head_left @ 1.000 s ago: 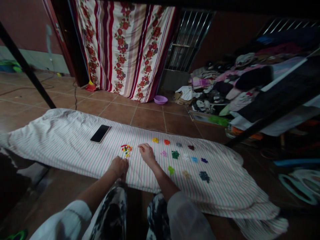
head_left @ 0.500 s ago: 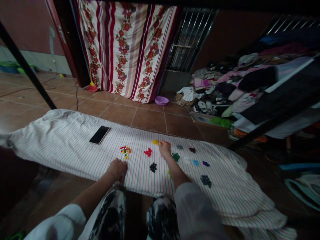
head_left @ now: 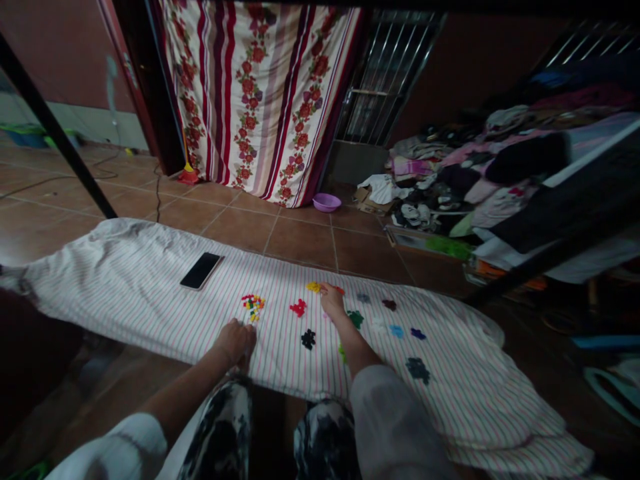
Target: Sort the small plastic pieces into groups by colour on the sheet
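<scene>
My right hand has its fingertips pinched together at the edge of the yellow pile of small pieces. Whatever lies between those fingertips is too small to tell. My left hand rests on the striped cloth with its fingers curled in; their inside is hidden. Just beyond it is a mixed pile of red, yellow, green, white and orange pieces. Near my right hand lie a red pile, a black pile and a dark green pile. Orange pieces show partly behind the hand.
A phone lies on the cloth at the left. More piles sit at the right: grey, brown, light blue, dark blue and dark grey-blue. Lime green pieces show beside my right forearm. A purple basin stands on the floor.
The whole view has shifted slightly. My right hand stays at the yellow pile with its fingers pinched, and my left hand keeps its place by the mixed pile.
</scene>
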`<state>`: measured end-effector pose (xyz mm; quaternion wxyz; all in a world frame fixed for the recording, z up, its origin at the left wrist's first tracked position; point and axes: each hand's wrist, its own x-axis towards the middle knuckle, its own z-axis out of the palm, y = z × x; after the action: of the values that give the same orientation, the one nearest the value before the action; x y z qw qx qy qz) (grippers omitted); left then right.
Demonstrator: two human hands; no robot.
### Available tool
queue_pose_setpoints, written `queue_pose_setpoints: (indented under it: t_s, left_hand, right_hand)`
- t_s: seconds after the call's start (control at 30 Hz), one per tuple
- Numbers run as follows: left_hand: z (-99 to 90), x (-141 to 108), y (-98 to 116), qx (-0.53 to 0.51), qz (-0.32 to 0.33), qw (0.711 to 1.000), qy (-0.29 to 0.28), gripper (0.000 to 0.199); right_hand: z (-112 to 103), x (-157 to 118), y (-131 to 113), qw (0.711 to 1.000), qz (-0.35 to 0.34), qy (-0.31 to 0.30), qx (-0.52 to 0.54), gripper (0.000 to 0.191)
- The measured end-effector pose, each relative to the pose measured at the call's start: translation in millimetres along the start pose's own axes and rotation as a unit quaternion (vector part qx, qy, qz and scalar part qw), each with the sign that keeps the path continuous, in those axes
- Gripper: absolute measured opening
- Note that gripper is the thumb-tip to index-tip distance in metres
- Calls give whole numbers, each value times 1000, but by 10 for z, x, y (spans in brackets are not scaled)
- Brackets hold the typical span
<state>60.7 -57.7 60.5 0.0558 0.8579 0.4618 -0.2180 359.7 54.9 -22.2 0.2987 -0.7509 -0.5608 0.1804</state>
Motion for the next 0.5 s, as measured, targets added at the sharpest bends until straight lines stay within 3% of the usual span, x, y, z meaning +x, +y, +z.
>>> queue_pose_setpoints:
  t_s: [0.3, 0.5]
  left_hand:
    - [-5, 22, 2, -3, 3, 1000, -10, 44]
    - [25, 37, -8, 2, 11, 1000, -3, 35]
  right_hand:
    - [26, 16, -13, 1000, -11, 13, 5, 38]
    - [32, -1, 11, 1000, -16, 23, 12, 37]
